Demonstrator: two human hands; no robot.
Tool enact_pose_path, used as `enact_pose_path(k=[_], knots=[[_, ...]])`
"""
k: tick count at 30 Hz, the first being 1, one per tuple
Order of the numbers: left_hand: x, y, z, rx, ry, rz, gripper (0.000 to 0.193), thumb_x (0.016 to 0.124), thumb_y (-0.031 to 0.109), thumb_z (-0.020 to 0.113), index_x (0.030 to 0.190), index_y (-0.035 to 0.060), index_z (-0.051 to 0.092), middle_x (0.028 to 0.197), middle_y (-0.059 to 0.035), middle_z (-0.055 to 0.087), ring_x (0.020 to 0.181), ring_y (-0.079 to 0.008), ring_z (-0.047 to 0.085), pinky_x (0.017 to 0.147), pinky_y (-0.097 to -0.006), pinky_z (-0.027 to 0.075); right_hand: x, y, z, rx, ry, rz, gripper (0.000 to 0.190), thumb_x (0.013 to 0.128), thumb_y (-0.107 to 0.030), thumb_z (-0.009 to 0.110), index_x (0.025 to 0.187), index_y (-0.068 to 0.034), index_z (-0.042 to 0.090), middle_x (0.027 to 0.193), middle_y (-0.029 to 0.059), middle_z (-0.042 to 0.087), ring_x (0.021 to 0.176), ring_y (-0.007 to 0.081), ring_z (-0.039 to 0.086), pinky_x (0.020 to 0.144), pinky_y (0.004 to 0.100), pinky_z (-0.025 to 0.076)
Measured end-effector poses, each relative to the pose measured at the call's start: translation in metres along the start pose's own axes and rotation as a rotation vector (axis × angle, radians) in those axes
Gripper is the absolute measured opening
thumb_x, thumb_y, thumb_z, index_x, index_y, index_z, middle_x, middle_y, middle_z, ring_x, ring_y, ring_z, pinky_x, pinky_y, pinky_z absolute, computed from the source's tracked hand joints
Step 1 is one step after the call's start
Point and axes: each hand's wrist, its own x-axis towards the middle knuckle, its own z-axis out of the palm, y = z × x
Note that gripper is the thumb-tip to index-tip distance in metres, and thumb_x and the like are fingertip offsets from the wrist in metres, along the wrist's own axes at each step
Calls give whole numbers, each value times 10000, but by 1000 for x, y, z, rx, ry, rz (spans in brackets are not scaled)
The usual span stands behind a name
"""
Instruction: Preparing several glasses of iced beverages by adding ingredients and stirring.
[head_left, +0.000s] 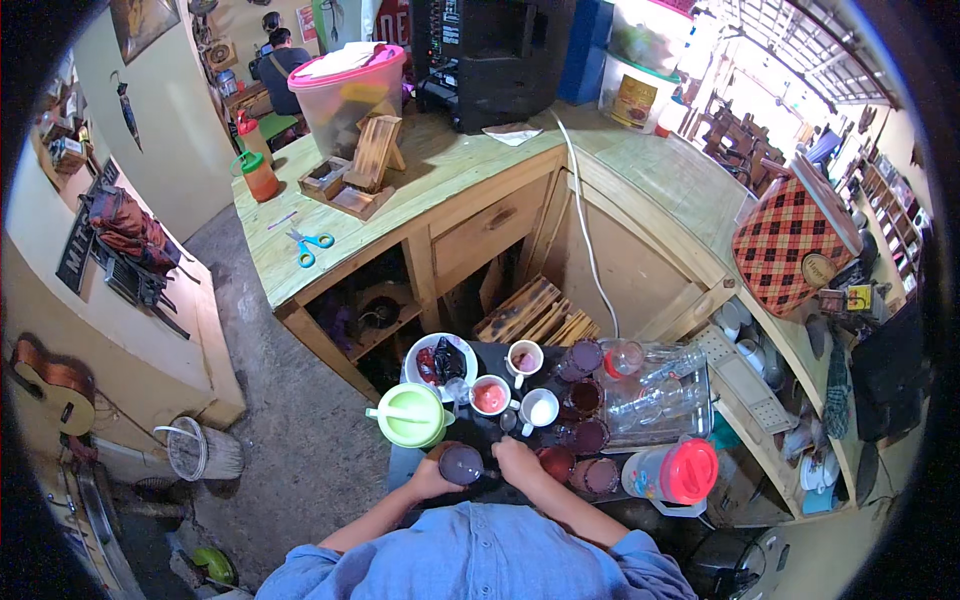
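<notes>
My left hand (433, 478) is wrapped around a clear glass mug (461, 464) with a purplish tint, near the table's front edge. Just right of it, my right hand (519, 463) is curled closed behind a small spoon (508, 421), which it appears to hold; the handle is hidden. Ahead stand a white cup with red contents (490, 396), one with white contents (539, 409) and one with pinkish contents (523, 358). A white bowl (472, 358) holds dark and red plastic packets. Several glasses of dark red drink (587, 435) line the right side.
A pale green lidded pitcher (411, 415) is at left, a red-lidded pitcher (688, 471) at right. Upside-down or lying glassware fills a clear tray (652, 409). Beyond is a wooden counter (450, 191) with scissors (306, 246). Another person (283, 66) sits far back.
</notes>
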Motion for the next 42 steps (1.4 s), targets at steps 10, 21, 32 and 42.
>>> enact_pose_path(k=[10,21,32,42], knots=[[-1,5,-7,57,-15,19,942,521,140,905,1313,32,407,1245,-123,534,1155,-242,546,998,-359,441,124,-36,-75,269,189,-18,393,721,-209,749,1072,-42,687,998,192,676,922,363,651,845,442,516],[0,-1,-6,16,-13,62,953,534,181,924,1317,9,409,1257,-144,526,1193,-268,524,1055,-371,394,206,-47,-5,193,317,185,682,604,-163,863,1186,-2,545,1076,239,637,997,393,635,884,445,524],[5,1,-5,117,-48,136,989,526,248,941,1333,10,420,1308,-164,513,1221,-276,517,1052,-386,407,171,-29,-23,1290,653,300,426,669,-54,729,1090,-11,679,959,93,682,880,228,656,823,320,509],[3,26,4,107,28,158,859,556,172,929,1267,4,477,1160,-122,620,1075,-214,615,936,-347,497,11,-30,-111,2271,317,35,474,939,-378,562,1310,-97,473,1234,186,591,1049,368,608,697,488,549]])
